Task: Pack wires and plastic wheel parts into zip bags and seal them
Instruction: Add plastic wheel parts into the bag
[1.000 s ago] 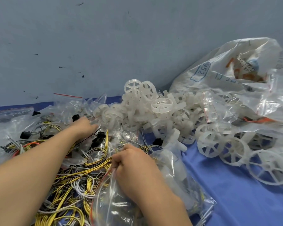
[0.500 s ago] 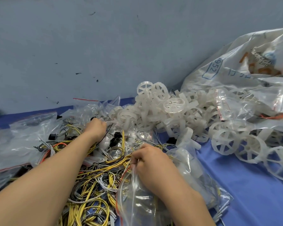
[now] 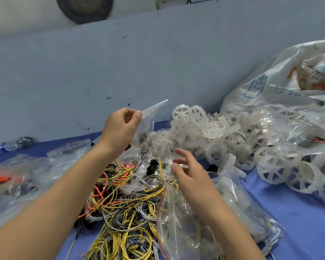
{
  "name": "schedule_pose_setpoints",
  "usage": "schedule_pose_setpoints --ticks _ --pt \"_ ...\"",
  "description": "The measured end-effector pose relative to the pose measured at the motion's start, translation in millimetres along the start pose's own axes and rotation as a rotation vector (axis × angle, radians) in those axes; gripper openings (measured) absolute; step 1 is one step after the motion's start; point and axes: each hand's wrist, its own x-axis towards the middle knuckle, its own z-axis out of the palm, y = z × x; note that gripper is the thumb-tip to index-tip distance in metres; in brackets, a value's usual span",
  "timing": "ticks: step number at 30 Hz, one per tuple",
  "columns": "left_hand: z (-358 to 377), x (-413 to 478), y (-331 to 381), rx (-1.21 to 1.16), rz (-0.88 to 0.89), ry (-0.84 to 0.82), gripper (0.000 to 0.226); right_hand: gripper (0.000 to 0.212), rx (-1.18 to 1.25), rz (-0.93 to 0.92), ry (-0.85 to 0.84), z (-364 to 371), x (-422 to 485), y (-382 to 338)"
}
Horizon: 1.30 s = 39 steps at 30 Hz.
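The left hand pinches a small clear zip bag by its edge, lifted above the wire pile. The right hand hovers with fingers loosely spread, holding nothing, beside the plastic wheels and over a larger zip bag.

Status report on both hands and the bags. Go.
Left hand pinches a small zip bag, lifted clear. Right hand open, over the bigger zip bag. Loose wires and plastic wheels still unpacked.

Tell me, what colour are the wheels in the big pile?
The wheels are see-through white, clearest in the head view.
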Motion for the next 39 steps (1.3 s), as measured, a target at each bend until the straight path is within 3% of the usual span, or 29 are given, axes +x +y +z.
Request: schedule_pose_setpoints --ticks 3,5,6,8,10,14,16,19,21,24,27,29,34,39 --pt "-13 -35 30 -0.184 0.045 -0.038 0.023 0.082 0.343 0.081 -0.023 9 -1 -12" --pt "-18 -58 42 -0.277 0.042 -0.048 0.019 0.096 0.636 0.151 -0.1 15 -3 -17" --pt "-19 -67 44 -0.306 0.04 -0.039 0.018 0.09 0.777 0.172 -0.156 16 -5 -18" --pt "-23 -81 42 -0.366 0.016 0.009 0.016 0.054 0.885 0.184 -0.268 17 -10 -23" --pt "-30 -90 32 -0.478 -0.06 0.078 0.016 0.026 0.816 0.193 -0.298 17 -17 -24" --pt "-40 -104 5 -0.896 -0.247 0.206 0.024 0.012 0.753 0.208 -0.222 16 -20 -20" --pt "-40 -115 -5 -1.12 -0.392 0.156 0.04 0.012 0.774 0.186 -0.162 15 -17 -22" --pt "-28 -134 -8 -0.968 -0.563 -0.246 0.042 0.017 0.783 0.135 -0.099 17 -13 -25" --pt "-18 -146 -4 -0.837 -0.532 -0.406 0.03 0.018 0.776 0.114 -0.063 21 -12 -28" --pt "-11 -150 -4 -0.773 -0.468 -0.276 0.008 0.024 0.744 0.138 -0.096 25 -12 -26" --pt "-11 -146 -15 -0.857 -0.492 -0.09 0.008 0.042 0.655 0.2 -0.251 25 -15 -22" --pt "-13 -146 -22 -0.939 -0.525 -0.027 0.011 0.04 0.57 0.211 -0.287 26 -16 -22" --pt "-24 -148 -38 -1.005 -0.556 -0.231 0.037 0.023 0.3 0.045 -0.258 28 -15 -31" --pt "-28 -152 -41 -1.142 -0.454 -0.401 0.048 0.016 0.258 -0.043 -0.342 31 -19 -41"
